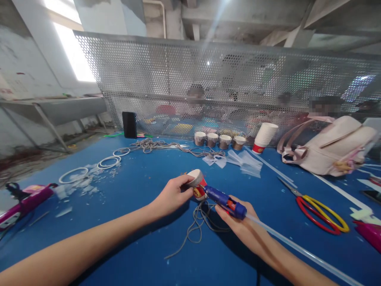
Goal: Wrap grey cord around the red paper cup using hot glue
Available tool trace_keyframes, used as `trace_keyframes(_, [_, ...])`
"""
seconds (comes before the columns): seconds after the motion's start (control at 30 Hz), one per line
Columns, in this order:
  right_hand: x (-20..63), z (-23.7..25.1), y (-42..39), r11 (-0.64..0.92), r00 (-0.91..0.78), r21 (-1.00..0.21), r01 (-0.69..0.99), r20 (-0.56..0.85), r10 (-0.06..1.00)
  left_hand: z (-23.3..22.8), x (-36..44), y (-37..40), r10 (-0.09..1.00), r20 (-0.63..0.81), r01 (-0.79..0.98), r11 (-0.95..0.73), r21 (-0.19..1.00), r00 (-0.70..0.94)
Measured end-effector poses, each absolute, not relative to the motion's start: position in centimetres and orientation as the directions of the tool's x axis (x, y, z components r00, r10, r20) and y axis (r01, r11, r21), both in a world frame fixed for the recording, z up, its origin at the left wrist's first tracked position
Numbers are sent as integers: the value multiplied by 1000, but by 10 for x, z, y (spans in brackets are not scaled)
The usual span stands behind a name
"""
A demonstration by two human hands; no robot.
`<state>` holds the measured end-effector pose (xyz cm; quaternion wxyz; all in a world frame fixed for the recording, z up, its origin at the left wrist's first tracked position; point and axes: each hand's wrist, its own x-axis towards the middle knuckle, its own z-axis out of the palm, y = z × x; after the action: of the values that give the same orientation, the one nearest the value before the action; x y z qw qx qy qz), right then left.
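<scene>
Tilted on its side, a red and white paper cup (200, 190) with grey cord round its rim sits in my left hand (175, 194), whose fingers and thumb pinch the rim end. My right hand (242, 226) is wrapped round a blue hot glue gun (222, 198). Its nozzle meets or nearly meets the cup's side; I cannot tell which. A long clear glue stick (297, 246) runs out of the gun's back toward the lower right. Loose grey cord (195, 226) trails from below the cup onto the blue table (143, 250).
Several cord-wrapped cups (224, 141) and a stack of paper cups (266, 135) stand along the perforated metal screen (143, 79). Scissors (318, 212) and a pale backpack (327, 147) are at right. White rings (108, 162), a phone (129, 124) and a purple power strip (29, 202) are at left. People sit beyond the screen.
</scene>
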<state>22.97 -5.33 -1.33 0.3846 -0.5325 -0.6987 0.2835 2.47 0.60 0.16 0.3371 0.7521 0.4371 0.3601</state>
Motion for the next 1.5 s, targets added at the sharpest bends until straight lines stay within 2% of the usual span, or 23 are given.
trace_keyframes(0.27, [228, -14, -53, 319, -165, -748, 582, 276, 947, -4, 26, 6, 898, 267, 411, -403, 817, 349])
trace_keyframes(0.5, [228, -25, -52, 470, -221, -641, 607, 432, 875, -6, 25, 5, 893, 281, 394, -413, 821, 351])
trace_keyframes(0.67, [230, -24, -55, 509, -233, -616, 601, 474, 849, -6, 25, 3, 894, 288, 418, -419, 806, 342])
trace_keyframes(0.8, [229, -21, -57, 541, -315, -596, 594, 446, 838, -4, 25, 1, 893, 283, 415, -419, 808, 351])
trace_keyframes(1.03, [230, -23, -56, 505, -230, -631, 588, 469, 853, 2, 23, -2, 907, 275, 400, -392, 828, 320])
trace_keyframes(1.27, [229, -14, -57, 366, -139, -709, 603, 358, 923, 6, 22, -3, 926, 227, 329, -325, 887, 302])
trace_keyframes(1.5, [228, -12, -59, 391, -195, -716, 579, 344, 919, 7, 20, -4, 915, 239, 331, -347, 878, 326])
